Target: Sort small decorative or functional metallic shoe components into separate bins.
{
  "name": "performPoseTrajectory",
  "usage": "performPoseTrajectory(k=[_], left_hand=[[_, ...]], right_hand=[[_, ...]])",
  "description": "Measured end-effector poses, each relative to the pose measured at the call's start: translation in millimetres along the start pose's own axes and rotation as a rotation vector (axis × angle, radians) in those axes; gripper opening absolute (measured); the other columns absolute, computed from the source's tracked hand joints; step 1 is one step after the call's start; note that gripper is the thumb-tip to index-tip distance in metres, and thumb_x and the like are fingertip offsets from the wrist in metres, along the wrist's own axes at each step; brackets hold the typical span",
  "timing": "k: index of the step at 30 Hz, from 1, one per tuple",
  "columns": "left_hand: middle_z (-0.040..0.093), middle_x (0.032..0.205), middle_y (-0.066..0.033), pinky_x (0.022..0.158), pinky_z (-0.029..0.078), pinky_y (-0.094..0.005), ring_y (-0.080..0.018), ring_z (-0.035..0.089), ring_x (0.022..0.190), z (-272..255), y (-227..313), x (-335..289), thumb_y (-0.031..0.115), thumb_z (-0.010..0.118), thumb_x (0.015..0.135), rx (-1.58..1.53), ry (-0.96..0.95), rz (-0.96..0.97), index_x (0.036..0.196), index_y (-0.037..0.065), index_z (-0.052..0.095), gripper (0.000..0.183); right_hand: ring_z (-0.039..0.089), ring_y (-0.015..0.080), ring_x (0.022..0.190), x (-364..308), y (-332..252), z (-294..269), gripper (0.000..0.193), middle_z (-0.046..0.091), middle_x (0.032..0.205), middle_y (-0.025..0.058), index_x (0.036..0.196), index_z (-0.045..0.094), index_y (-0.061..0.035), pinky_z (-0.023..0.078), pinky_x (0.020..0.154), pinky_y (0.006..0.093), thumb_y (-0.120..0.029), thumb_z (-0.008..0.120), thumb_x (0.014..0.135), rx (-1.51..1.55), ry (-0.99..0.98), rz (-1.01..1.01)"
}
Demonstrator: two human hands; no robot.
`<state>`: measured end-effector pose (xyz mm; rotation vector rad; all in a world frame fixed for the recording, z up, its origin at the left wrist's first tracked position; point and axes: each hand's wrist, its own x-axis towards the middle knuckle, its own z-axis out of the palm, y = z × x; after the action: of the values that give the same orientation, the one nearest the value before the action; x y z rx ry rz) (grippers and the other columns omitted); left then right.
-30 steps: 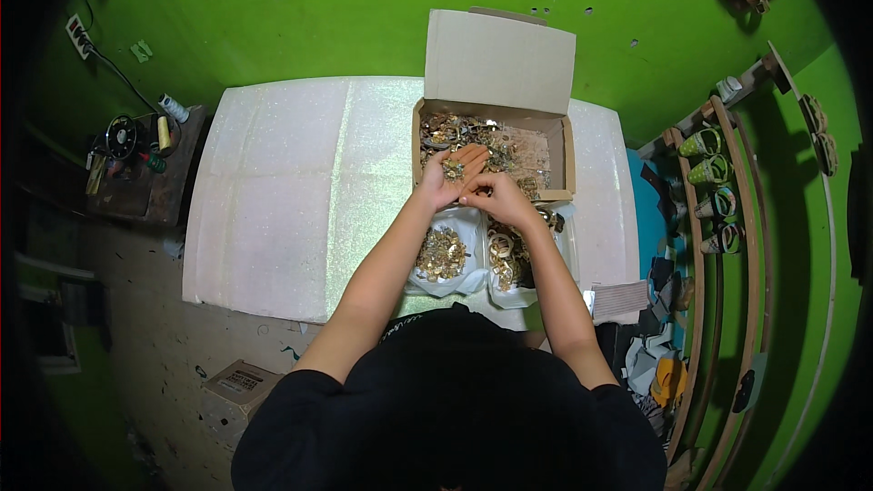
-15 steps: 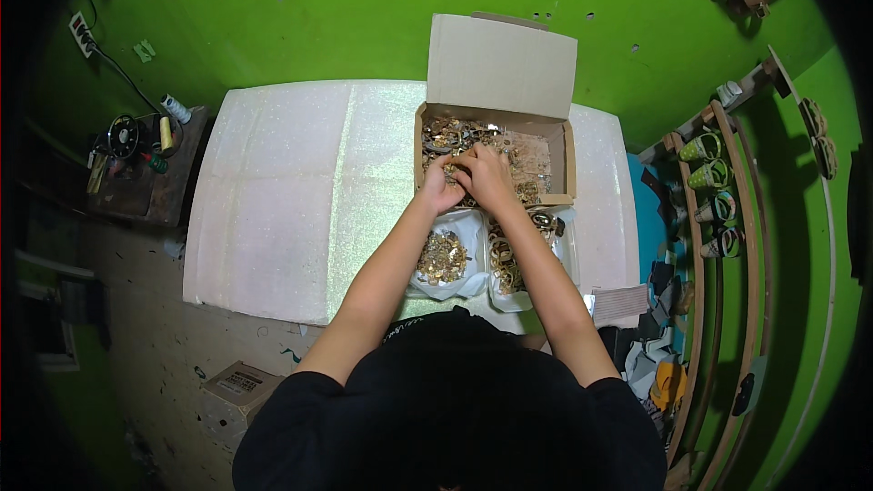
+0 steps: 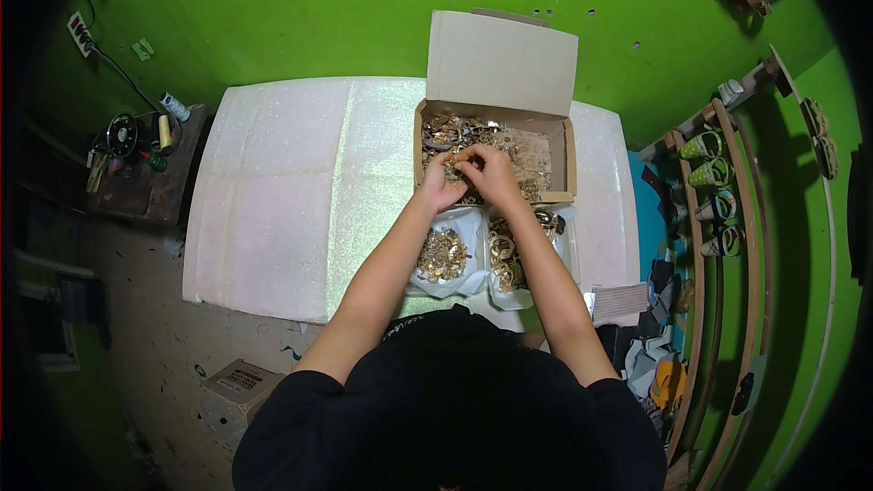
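An open cardboard box (image 3: pixel 564 162) stands on the white table, its lid raised at the back. Small shiny metal pieces (image 3: pixel 446 132), gold and silver, are heaped in its left and middle part; they look like buckles. Over the box's near side my two hands meet. My left hand (image 3: pixel 442 185) is curled, palm turned inward. With bent fingers pinched together, my right hand (image 3: pixel 493 173) reaches to the left fingertips. Whatever lies between them is too small to make out. Nearer to me, a left plastic-lined tub (image 3: pixel 479 245) and a right tub (image 3: pixel 568 250) hold more gold-coloured pieces.
The white sparkly-topped table (image 3: pixel 264 209) stretches left of the box. A wooden rack with green sandals (image 3: pixel 705 175) stands on the right, above scraps of material (image 3: pixel 668 382). At the left is a small dark table (image 3: pixel 155 191) with thread spools. A carton (image 3: pixel 238 391) sits on the floor.
My right hand has drawn slightly back toward me and its fingers are more bent, now pinching at the left fingertips. The left hand stays in nearly the same place.
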<state>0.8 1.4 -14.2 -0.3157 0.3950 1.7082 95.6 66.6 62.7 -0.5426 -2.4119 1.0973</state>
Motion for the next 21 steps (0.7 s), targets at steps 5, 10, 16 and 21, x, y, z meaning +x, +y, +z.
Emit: performPoseTrajectory(k=[5, 10, 16, 21], left_hand=[[0.052, 0.096, -0.0176, 0.077, 0.047, -0.0335, -0.0246, 0.055, 0.087, 0.0, 1.2, -2.0, 0.023, 0.030, 0.085, 0.022, -0.091, 0.016, 0.096, -0.001, 0.045, 0.031], [0.048, 0.108, -0.0198, 0.080, 0.046, -0.0359, -0.0279, 0.050, 0.097, 5.5, -1.6, -6.5, 0.023, 0.024, 0.086, 0.076, -0.182, 0.027, 0.107, -0.003, 0.042, 0.039], [0.040, 0.121, -0.0184, 0.086, 0.043, -0.0386, -0.0303, 0.041, 0.111, 9.0, -1.3, -11.4, 0.024, 0.023, 0.086, 0.018, -0.263, 0.001, 0.117, -0.004, 0.036, 0.044], [0.038, 0.122, -0.0191, 0.090, 0.039, -0.0391, -0.0291, 0.039, 0.113, 8.2, 1.0, -8.6, 0.023, 0.025, 0.086, -0.135, -0.272, -0.072, 0.118, -0.004, 0.035, 0.043]], right_hand=[[0.054, 0.0122, 0.061, -5.8, -0.6, -3.4, 0.014, 0.060, 0.072, 0.0087, 0.083, 0.060, -0.0006, 0.044, 0.059, 0.0246, -0.005, 0.060, 0.069, 0.149, 0.046, 0.043], [0.053, 0.0133, 0.058, -21.4, -2.8, -9.4, 0.014, 0.059, 0.067, 0.0102, 0.080, 0.060, 0.0005, 0.044, 0.057, 0.0254, -0.006, 0.060, 0.068, 0.258, 0.096, 0.069], [0.053, 0.0150, 0.059, -40.4, -4.6, -15.5, 0.015, 0.058, 0.070, 0.0099, 0.079, 0.061, 0.0003, 0.043, 0.058, 0.0260, -0.009, 0.062, 0.067, 0.069, -0.132, 0.172], [0.054, 0.0245, 0.070, -48.2, -4.8, -13.9, 0.015, 0.056, 0.076, 0.0106, 0.075, 0.062, -0.0024, 0.043, 0.063, 0.0322, -0.014, 0.065, 0.066, -0.024, -0.226, -0.047]])
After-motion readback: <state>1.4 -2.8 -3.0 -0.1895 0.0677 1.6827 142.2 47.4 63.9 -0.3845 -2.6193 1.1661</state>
